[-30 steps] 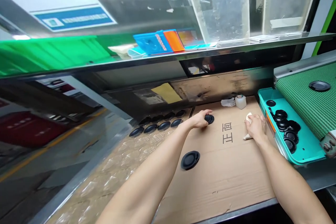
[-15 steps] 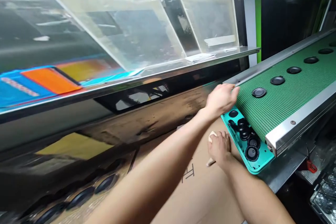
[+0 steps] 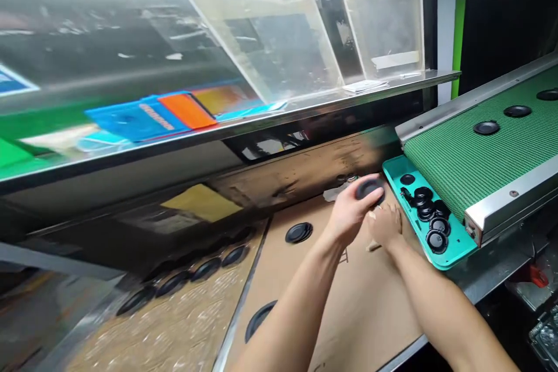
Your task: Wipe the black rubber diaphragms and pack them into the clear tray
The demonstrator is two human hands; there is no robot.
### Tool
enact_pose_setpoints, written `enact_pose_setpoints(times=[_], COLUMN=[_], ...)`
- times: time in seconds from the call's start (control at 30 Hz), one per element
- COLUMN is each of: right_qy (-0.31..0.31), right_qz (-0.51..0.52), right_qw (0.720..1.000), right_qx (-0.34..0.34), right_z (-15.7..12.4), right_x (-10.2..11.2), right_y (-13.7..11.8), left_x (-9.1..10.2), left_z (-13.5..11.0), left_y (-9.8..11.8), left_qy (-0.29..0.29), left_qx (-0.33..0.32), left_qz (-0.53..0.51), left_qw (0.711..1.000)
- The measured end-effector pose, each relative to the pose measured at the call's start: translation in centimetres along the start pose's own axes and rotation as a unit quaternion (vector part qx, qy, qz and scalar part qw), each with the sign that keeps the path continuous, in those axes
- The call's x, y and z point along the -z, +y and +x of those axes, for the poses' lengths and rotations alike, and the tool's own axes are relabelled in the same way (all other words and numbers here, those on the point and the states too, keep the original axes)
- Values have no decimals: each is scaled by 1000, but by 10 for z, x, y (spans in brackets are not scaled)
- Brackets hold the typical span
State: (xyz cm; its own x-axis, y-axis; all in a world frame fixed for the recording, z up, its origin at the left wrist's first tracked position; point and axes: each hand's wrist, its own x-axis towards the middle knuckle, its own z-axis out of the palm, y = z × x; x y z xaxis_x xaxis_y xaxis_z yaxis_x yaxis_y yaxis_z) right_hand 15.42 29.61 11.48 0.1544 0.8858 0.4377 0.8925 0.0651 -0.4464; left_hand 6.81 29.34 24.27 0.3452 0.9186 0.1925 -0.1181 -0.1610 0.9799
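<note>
Two bare hands are busy over a brown cardboard sheet: the left hand grips a round black rubbery disc by its rim, where this light, slightly flexible piece looks best held, while the right hand curls closed around a white cloth.

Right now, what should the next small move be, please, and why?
Probably wipe the round black disc in the left hand with the crumpled white cloth in the right hand, since the disc is held up right beside it.
</note>
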Motion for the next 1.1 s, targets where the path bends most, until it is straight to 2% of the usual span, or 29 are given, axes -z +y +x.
enact_pose_setpoints(times=[0.07,0.1,0.13,0.2,0.3,0.37,0.47,0.53,0.63,0.7,0.83,0.97,1.1], right_qy=[-22,-27,-23,14,56,32,-24,-28,15,27,16,55,2], right_qz=[-16,-21,-21,6,93,115,77,50,37,44,61,46,45], right_qw=[999,999,999,999,981,971,967,969,977,976,963,970,963], right_qx=[-41,-42,-22,48,161,205,241,242,210,213,264,231,267], right_z=[4,5,6,2,-15,-30,-41,-38,-28,-28,-35,-32,-32], right_x=[0,3,7,15,18,11,-6,-17,-25,-27,-28,-27,-23], right_y=[0,-2,-7,-22,-55,-73,-84,-85,-83,-83,-85,-86,-85], left_x=[56,78,94,113,120,123,129,130,128,128,133,134,133], left_z=[-27,-39,-48,-60,-63,-61,-62,-64,-65,-62,-54,-50,-52], left_y=[-38,-57,-73,-97,-104,-99,-94,-95,-101,-103,-105,-107,-108], left_qy=[96,126,147,188,222,191,120,105,110,115,105,138,116], left_qx=[99,134,156,175,181,181,175,162,161,174,200,187,211], left_qz=[-65,-86,-111,-166,-276,-360,-450,-480,-495,-497,-521,-511,-495], left_qw=[988,979,970,952,918,895,868,856,847,842,823,827,835])
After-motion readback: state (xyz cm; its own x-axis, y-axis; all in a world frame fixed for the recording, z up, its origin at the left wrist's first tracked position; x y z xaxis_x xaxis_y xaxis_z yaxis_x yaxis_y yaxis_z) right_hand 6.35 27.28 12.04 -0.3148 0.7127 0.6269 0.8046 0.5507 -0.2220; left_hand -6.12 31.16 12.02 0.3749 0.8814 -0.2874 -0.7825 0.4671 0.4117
